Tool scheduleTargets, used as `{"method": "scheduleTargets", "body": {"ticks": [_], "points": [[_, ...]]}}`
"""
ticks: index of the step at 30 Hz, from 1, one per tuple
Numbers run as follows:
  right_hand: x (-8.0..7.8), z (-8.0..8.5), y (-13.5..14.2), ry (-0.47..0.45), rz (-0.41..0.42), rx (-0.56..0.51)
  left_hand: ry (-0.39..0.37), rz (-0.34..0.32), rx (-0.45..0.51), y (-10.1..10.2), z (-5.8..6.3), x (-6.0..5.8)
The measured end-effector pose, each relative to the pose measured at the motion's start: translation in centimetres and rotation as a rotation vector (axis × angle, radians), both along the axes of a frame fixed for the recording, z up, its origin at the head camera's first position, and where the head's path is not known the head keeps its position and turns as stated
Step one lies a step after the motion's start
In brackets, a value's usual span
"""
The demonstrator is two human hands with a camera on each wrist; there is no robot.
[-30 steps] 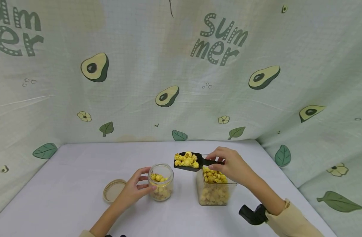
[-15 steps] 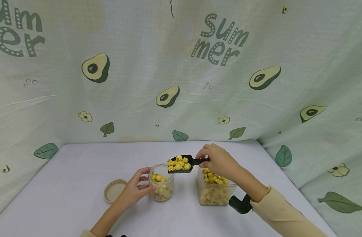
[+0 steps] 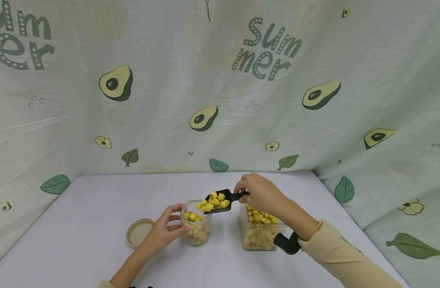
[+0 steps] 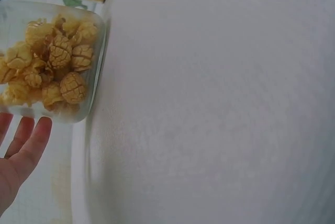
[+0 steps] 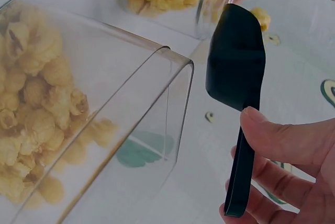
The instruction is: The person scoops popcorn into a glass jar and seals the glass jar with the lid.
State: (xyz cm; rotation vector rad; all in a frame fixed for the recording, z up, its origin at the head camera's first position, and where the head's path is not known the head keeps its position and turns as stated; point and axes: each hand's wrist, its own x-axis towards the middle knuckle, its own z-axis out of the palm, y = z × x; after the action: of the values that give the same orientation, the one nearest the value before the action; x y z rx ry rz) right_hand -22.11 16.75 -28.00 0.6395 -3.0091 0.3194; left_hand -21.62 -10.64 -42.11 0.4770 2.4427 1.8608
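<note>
My right hand (image 3: 260,192) pinches the handle of a black scoop (image 3: 236,196), thumb on one side and fingers on the other. Yellow popcorn (image 3: 216,201) fills the scoop, whose front edge is tilted down over the rim of a round glass jar (image 3: 197,239). Around the jar's left side, my left hand (image 3: 166,228) holds it with thumb and fingers. Popcorn lies inside the jar, seen through its wall in the left wrist view (image 4: 60,59). The right wrist view shows the underside of the scoop (image 5: 238,59).
A clear square container (image 3: 241,232) of popcorn stands on the white table (image 3: 108,208), under my right forearm. Left of the jar lies a round beige lid (image 3: 135,233). A patterned cloth (image 3: 162,80) hangs behind the table.
My right hand has brought the loaded scoop left from above the square container to the jar's mouth, and the scoop now tips downward. The left hand and jar stay in place.
</note>
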Motion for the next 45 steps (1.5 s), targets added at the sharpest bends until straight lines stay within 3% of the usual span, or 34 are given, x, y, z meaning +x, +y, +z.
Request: {"method": "scheduleTargets", "body": {"ticks": [36, 45], "points": [[0.1, 1.1, -0.2, 0.069, 0.046, 0.079, -0.027, -0.004, 0.006, 0.0, -0.2, -0.1], [0.4, 1.1, 0.3, 0.049, 0.014, 0.014, -0.029, -0.004, 0.01, -0.1, -0.2, 0.0]]}}
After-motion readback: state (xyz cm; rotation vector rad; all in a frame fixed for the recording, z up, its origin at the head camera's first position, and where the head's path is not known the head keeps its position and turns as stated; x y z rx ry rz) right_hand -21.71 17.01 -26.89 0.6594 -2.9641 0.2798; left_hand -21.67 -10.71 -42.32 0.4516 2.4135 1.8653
